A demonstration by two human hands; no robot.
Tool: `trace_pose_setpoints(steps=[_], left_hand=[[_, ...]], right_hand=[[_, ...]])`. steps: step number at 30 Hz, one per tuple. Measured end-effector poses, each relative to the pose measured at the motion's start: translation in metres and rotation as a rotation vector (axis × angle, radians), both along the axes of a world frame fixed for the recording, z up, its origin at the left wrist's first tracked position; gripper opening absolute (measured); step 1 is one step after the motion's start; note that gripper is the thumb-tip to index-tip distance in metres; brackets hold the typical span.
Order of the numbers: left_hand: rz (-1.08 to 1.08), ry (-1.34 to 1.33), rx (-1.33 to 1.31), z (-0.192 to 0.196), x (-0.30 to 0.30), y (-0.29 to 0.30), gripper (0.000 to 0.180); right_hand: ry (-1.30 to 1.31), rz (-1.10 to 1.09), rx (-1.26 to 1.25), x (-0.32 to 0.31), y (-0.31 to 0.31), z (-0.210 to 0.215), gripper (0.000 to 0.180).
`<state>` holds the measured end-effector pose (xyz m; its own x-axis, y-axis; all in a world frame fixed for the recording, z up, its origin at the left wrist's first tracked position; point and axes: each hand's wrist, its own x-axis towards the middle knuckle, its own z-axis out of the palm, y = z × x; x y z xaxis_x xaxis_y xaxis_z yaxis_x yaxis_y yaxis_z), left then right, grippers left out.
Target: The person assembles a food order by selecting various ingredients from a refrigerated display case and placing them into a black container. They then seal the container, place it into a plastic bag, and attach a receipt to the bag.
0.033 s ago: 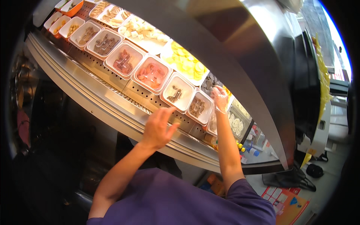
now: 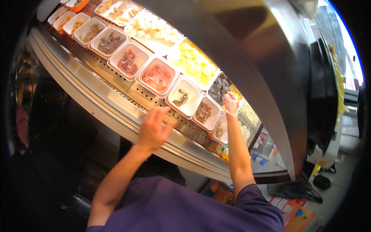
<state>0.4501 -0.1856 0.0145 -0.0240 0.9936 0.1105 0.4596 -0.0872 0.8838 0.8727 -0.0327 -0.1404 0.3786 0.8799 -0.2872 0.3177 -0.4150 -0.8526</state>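
Head view looks down on a long refrigerated display counter point(image 2: 116, 112) of perforated steel, its long axis running from the upper left down to the lower right, under a curved metal hood point(image 2: 247, 58); set along it is a row of white rectangular tubs, each turned square to the counter's edge; a big tray of yellow slices point(image 2: 197, 62) and another of pale cubes point(image 2: 154, 31) lie behind the row; nearer the rim, one tub point(image 2: 157, 76) holds reddish-pink pieces, the next tub point(image 2: 183, 96) down holds only a few dark scraps on a mostly bare white bottom, and a smaller tub point(image 2: 205, 113) holds brown pieces; the left hand point(image 2: 152, 129) is open, fingers spread and pointing up-right, resting on or just over the steel ledge beside the nearly bare tub, gripping nothing; the right hand point(image 2: 231, 103), in a thin clear glove, reaches over the far end of the row near a tray of dark round items point(image 2: 218, 89), fingers curled, though whether it holds anything cannot be told.
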Motion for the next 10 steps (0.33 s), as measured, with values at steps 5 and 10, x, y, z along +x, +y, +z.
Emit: trace_pose_setpoints(steps=[5,10], left_hand=[[0.213,0.314,0.072,-0.045,-0.057,0.004,0.025],[0.314,0.356,0.124,-0.060,-0.051,0.000,0.019]], right_hand=[[-0.884,0.423,0.004,0.072,0.068,-0.067,0.059],[-0.925,0.423,-0.103,0.054,0.076,-0.048,0.041]])
